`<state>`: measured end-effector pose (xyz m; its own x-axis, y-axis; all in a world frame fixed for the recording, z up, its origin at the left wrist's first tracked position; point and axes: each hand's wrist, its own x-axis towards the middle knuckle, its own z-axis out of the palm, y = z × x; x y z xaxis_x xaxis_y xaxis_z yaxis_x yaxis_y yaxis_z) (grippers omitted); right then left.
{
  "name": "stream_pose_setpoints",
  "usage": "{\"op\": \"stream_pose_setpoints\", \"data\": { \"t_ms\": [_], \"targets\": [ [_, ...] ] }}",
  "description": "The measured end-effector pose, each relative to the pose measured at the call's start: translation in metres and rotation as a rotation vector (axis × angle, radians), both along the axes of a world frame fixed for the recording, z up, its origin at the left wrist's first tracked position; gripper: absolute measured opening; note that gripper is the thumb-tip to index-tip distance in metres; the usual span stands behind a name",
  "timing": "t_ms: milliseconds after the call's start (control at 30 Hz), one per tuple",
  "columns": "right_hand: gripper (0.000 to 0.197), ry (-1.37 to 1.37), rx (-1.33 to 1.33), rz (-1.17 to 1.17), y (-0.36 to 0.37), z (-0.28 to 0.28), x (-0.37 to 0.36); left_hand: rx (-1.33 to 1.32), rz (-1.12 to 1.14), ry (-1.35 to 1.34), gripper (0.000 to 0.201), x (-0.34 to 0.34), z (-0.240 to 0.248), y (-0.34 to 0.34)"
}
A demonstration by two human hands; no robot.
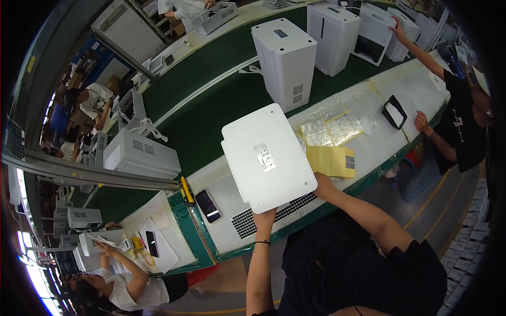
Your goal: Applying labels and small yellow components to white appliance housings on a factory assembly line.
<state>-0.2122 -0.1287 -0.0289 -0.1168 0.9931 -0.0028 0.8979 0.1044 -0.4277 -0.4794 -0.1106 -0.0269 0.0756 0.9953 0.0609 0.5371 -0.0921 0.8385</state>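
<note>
Both hands grip one white rectangular panel [268, 157], a flat plastic cover with rounded corners and a small grey-and-white label stuck near its middle. Left hand [264, 217] is closed on the panel's near edge, thumb hidden behind it, a dark band around the wrist just below. Right hand [324, 185] clamps the panel's right-hand near corner, fingers curled over the rim. Held this way, the panel hangs above the workbench [385, 142], which is covered in clear film, and it hides part of a dark perforated grille [247, 221] lying on the bench just beneath its near edge. A yellow sheet [329, 160] with a small sticker patch lies on the bench just beside the right hand, and sheets of small printed labels [332, 129] lie a little beyond it. A black phone [207, 206] rests face up on the bench to the left of the panel, near a yellow-handled tool [186, 190]. Beyond the bench runs a green conveyor [211, 100] carrying a tall white appliance [285, 63] with a vent low on its side. At the right another person's hand [421, 122] rests on the bench near a black tray [394, 111].
</note>
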Motion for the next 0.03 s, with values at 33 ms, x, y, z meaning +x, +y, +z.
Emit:
{"op": "stream_pose_setpoints", "data": {
  "t_ms": [33],
  "targets": [
    [0.047, 0.034, 0.066, -0.041, -0.0034, 0.0051, -0.0052, 0.073, 0.068, 0.012, 0.060, 0.0063, -0.0029, -0.0061]
  ]
}}
